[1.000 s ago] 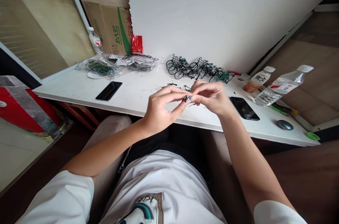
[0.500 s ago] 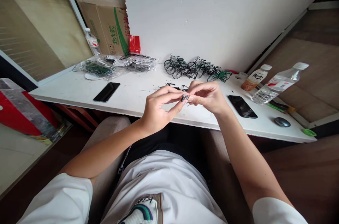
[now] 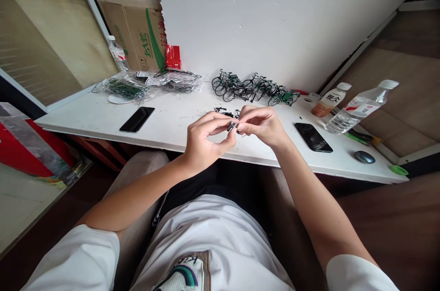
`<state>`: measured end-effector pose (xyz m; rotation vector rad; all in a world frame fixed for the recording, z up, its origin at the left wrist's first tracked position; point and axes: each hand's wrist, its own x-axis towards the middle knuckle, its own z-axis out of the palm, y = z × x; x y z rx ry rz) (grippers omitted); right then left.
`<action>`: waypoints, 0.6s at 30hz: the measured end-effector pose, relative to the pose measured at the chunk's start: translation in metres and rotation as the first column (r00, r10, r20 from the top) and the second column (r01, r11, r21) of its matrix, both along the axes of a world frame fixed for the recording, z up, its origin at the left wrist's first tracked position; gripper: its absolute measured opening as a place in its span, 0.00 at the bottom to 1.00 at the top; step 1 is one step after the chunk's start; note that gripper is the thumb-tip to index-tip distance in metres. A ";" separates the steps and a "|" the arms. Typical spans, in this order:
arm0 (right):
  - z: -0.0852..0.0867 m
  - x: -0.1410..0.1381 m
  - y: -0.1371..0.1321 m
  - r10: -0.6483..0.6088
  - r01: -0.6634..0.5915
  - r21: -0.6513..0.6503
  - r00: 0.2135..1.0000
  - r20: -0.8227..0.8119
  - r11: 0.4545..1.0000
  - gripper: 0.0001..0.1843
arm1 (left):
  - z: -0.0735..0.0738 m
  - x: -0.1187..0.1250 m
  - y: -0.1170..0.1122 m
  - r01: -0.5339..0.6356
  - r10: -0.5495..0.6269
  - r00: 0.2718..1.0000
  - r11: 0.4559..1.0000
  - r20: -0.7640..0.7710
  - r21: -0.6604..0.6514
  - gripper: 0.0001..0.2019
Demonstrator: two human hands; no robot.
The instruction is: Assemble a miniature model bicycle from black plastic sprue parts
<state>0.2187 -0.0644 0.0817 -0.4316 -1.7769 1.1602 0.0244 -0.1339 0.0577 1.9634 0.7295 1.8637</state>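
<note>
My left hand [image 3: 206, 140] and my right hand [image 3: 261, 125] meet above the front edge of the white table [image 3: 172, 130]. Both pinch one small dark and silver metal part [image 3: 232, 126] between thumb and fingertips. The part is too small to name. Just behind my hands lie a few tiny loose black pieces [image 3: 223, 111]. A row of several small green and black model bicycles [image 3: 252, 88] stands at the back by the white wall.
Two black phones lie flat, one on the left [image 3: 137, 119], one on the right [image 3: 313, 137]. Clear bags of parts [image 3: 151, 84] sit at the back left near a cardboard box [image 3: 139, 36]. Two bottles [image 3: 359, 107], a dark mouse [image 3: 364, 156] and a green lid [image 3: 398, 170] are right.
My hands, still pinching the small part, have shifted slightly left and up in view as my head turned. Nothing on the table has moved.
</note>
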 end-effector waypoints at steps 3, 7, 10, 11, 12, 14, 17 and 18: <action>-0.001 -0.001 0.000 0.007 -0.007 -0.005 1.000 0.005 1.000 0.12 | 0.001 0.000 -0.001 -0.024 0.023 1.000 1.000 -0.009 -0.010 0.10; -0.003 -0.002 0.001 0.005 -0.005 -0.026 1.000 -0.001 1.000 0.13 | 0.002 0.000 -0.001 -0.050 0.049 0.999 0.999 -0.015 -0.014 0.10; -0.004 -0.003 0.002 0.016 -0.016 -0.025 1.000 -0.003 1.000 0.14 | 0.003 -0.001 0.000 -0.061 0.061 0.998 0.998 -0.026 -0.004 0.09; -0.004 -0.003 0.002 0.018 -0.018 -0.025 1.000 -0.002 1.000 0.14 | 0.003 -0.001 0.000 -0.065 0.065 0.997 0.998 -0.032 -0.001 0.10; -0.004 -0.003 0.002 0.018 -0.018 -0.025 1.000 -0.002 1.000 0.13 | 0.003 -0.001 0.000 -0.069 0.069 0.997 0.998 -0.038 0.002 0.10; -0.003 -0.003 0.002 0.017 -0.017 -0.024 1.000 -0.001 1.000 0.13 | 0.003 -0.001 0.001 -0.080 0.080 0.995 0.997 -0.052 0.013 0.10; -0.003 -0.003 0.001 0.020 -0.020 -0.019 1.000 0.000 1.000 0.13 | 0.004 -0.001 0.001 -0.100 0.103 0.993 0.994 -0.065 0.044 0.10; -0.002 -0.003 0.000 0.022 -0.022 -0.016 1.000 0.000 1.000 0.13 | 0.004 -0.001 0.001 -0.106 0.109 0.992 0.993 -0.065 0.055 0.10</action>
